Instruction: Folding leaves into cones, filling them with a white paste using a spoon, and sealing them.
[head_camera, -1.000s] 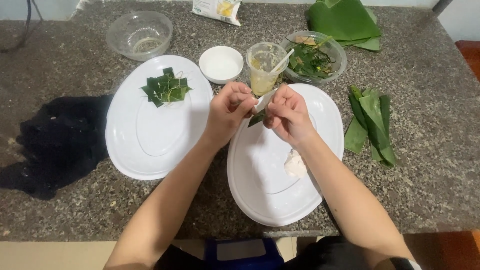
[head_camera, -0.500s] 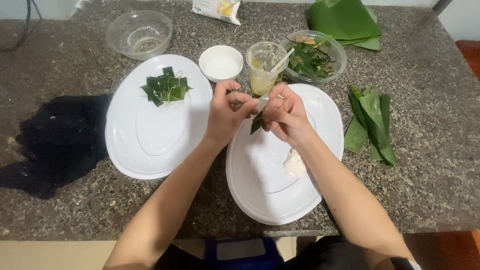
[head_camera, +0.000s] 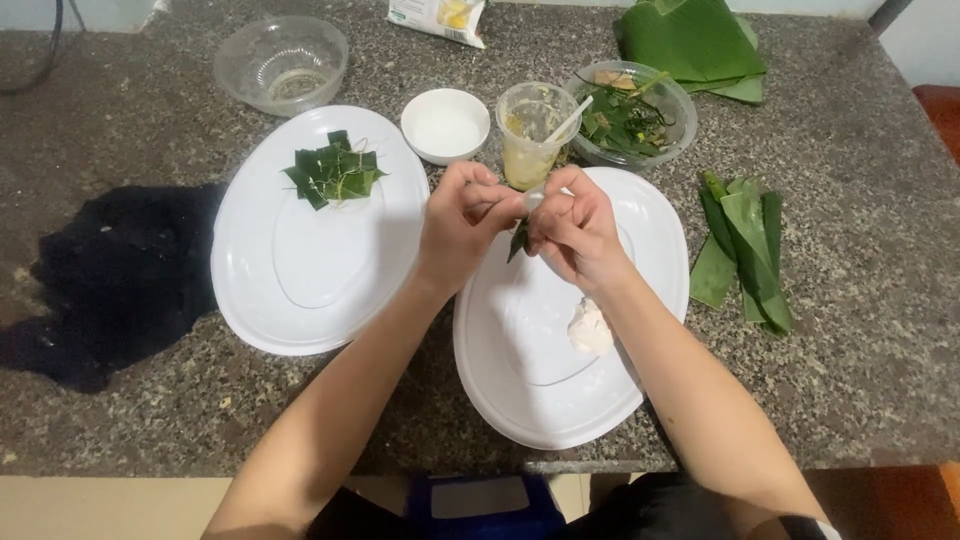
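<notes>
Both hands meet above the right white plate (head_camera: 640, 400): left hand (head_camera: 462, 225) and right hand (head_camera: 578, 232) pinch a small folded green leaf piece (head_camera: 519, 240) (fingertips tight together). If that pinch slackens, I'd say the fold springs open onto the plate.

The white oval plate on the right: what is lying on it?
On the white oval plate lies one whitish lump. Both hands, the left hand and right hand, cover part of the plate.
</notes>
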